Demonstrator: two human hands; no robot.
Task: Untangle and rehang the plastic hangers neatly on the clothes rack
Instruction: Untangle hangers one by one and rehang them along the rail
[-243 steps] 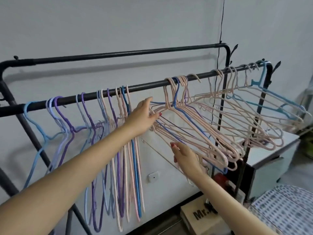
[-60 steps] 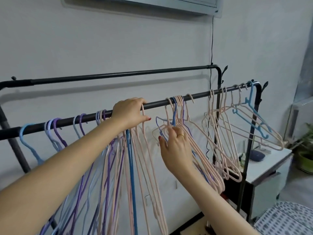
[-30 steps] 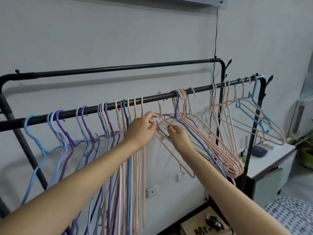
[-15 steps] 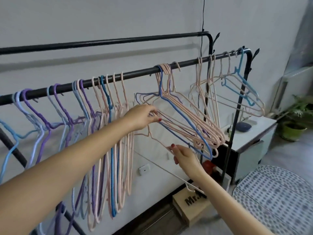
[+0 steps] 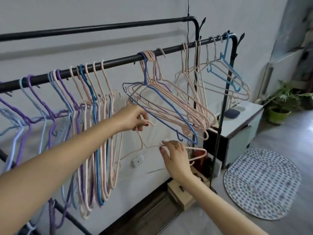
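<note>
A black clothes rack has a front rail (image 5: 118,62) and a rear rail (image 5: 101,29). Purple, blue and pink hangers (image 5: 88,116) hang in a row on the left. A tangled bunch of pink hangers with one blue hanger (image 5: 169,106) hangs at the middle. More pink hangers and a light blue hanger (image 5: 227,67) hang at the right end. One pink hanger (image 5: 147,145) is off the rail, below the bunch. My left hand (image 5: 133,118) grips its hook. My right hand (image 5: 176,155) pinches its lower bar.
A white cabinet (image 5: 237,121) stands right of the rack with a dark round object on top. A potted plant (image 5: 279,106) sits at the far right. A dotted oval mat (image 5: 260,182) lies on the floor. A cardboard box (image 5: 181,194) is under the rack.
The pink hanger has come free of the middle bunch and dropped lower, held in both hands. My view has swung down and to the right.
</note>
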